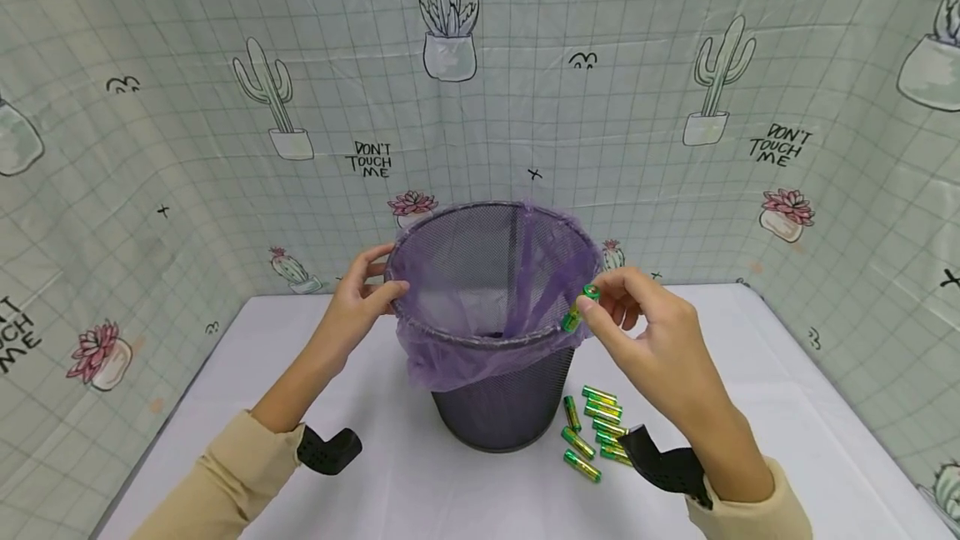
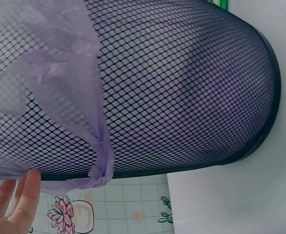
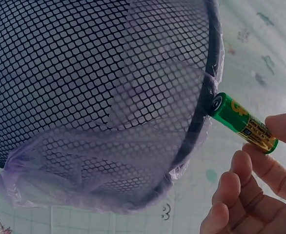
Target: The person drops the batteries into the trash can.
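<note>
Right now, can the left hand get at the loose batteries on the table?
Probably not directly: the left hand is holding the bin, which stands between that hand and the loose batteries.

A green-and-gold battery (image 3: 241, 122) tilts near an upright, purple-lined mesh bin (image 1: 501, 411).

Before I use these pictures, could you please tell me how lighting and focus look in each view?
Head view: even light, a faint shadow beside the round black mesh bin on the white tabletop; left wrist view: pale glints on the translucent purple plastic bag; right wrist view: the green cylindrical battery is fairly crisp, the pale printed backdrop softer.
</note>
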